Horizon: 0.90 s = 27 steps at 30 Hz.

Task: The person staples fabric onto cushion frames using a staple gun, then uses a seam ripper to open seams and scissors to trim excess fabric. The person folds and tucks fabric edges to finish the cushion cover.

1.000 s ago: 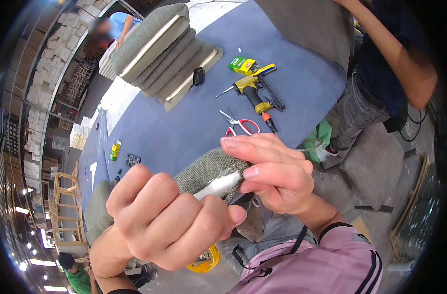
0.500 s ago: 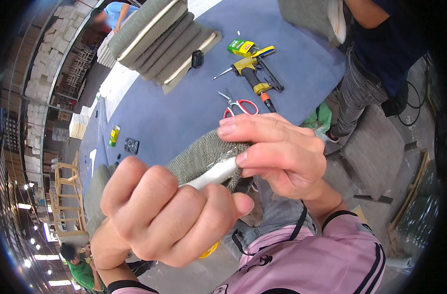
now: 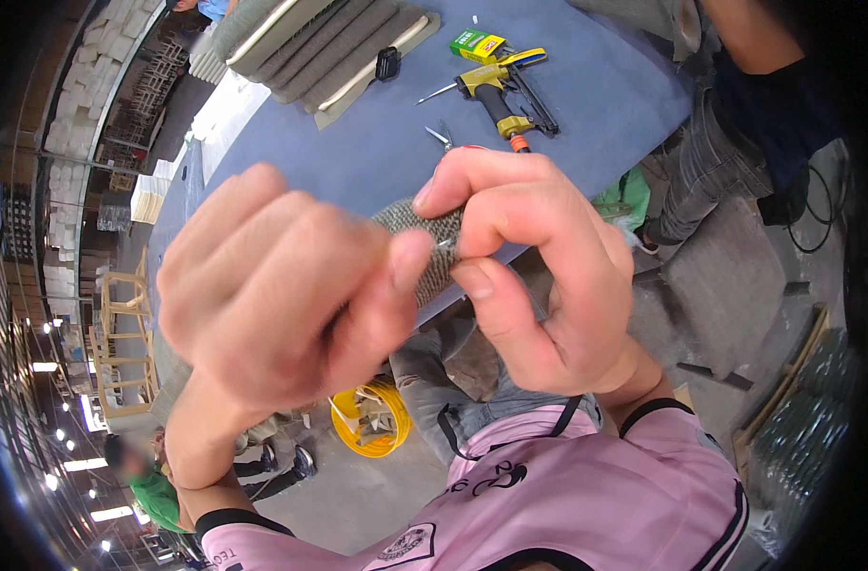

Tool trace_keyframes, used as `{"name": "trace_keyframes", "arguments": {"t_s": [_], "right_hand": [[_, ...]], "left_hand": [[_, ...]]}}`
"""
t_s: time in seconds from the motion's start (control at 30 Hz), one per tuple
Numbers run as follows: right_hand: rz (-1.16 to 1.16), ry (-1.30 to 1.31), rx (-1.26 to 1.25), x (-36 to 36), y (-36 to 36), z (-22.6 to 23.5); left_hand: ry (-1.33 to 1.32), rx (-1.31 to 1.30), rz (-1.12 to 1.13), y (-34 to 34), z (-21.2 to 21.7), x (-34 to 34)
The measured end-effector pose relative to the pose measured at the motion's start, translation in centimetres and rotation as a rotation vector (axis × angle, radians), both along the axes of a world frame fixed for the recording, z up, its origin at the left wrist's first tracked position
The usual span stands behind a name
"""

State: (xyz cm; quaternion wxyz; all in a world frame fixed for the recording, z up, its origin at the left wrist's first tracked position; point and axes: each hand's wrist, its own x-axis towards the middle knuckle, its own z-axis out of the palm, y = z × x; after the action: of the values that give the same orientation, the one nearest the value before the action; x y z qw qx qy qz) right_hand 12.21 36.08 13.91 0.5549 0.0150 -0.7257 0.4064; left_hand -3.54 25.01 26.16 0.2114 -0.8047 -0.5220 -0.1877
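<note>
Both hands are raised close to the camera over the near edge of a blue worktable [image 3: 358, 152]. My left hand [image 3: 272, 285] is curled into a fist, thumb pressed against a piece of grey woven fabric [image 3: 432, 246]. My right hand [image 3: 529, 266] pinches the same fabric between thumb and forefinger. A thin, pale, needle-like piece shows between the thumbs; what it is cannot be told. Most of the fabric is hidden behind my hands.
On the table lie a yellow staple gun [image 3: 501, 90], a green-yellow box [image 3: 477, 43], scissors [image 3: 443, 138] and a stack of grey cushions [image 3: 329, 43]. Another person [image 3: 739, 124] stands at the right. A yellow hose coil [image 3: 372, 419] lies on the floor.
Both hands have risen nearer the camera and closed together. The white tool seen in my left fist earlier is now almost hidden. The fabric is more covered.
</note>
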Motion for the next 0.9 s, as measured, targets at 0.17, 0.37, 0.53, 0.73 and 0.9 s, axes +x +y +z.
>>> {"name": "trace_keyframes", "arguments": {"t_s": [0.17, 0.37, 0.53, 0.73, 0.9], "right_hand": [[-0.054, 0.007, -0.133, -1.2, -1.1, 0.5], [0.049, 0.069, -0.350, -3.2, -0.9, 0.3], [0.266, 0.154, -0.595, -3.0, 1.1, -0.2], [0.173, 0.216, -0.449, -3.5, 1.1, -1.1], [0.141, 0.128, -0.371, -3.2, 2.0, -0.8]], "left_hand": [[-0.271, -0.130, 0.162, 1.2, -0.3, -0.5], [-0.591, -0.373, 0.331, 2.3, 0.1, -1.4], [-0.883, -0.645, 0.388, 3.8, 0.6, -3.0], [-0.953, -0.708, 0.409, 4.2, 0.5, -3.2], [-0.996, -0.727, 0.372, 4.5, 0.2, -3.8]]}}
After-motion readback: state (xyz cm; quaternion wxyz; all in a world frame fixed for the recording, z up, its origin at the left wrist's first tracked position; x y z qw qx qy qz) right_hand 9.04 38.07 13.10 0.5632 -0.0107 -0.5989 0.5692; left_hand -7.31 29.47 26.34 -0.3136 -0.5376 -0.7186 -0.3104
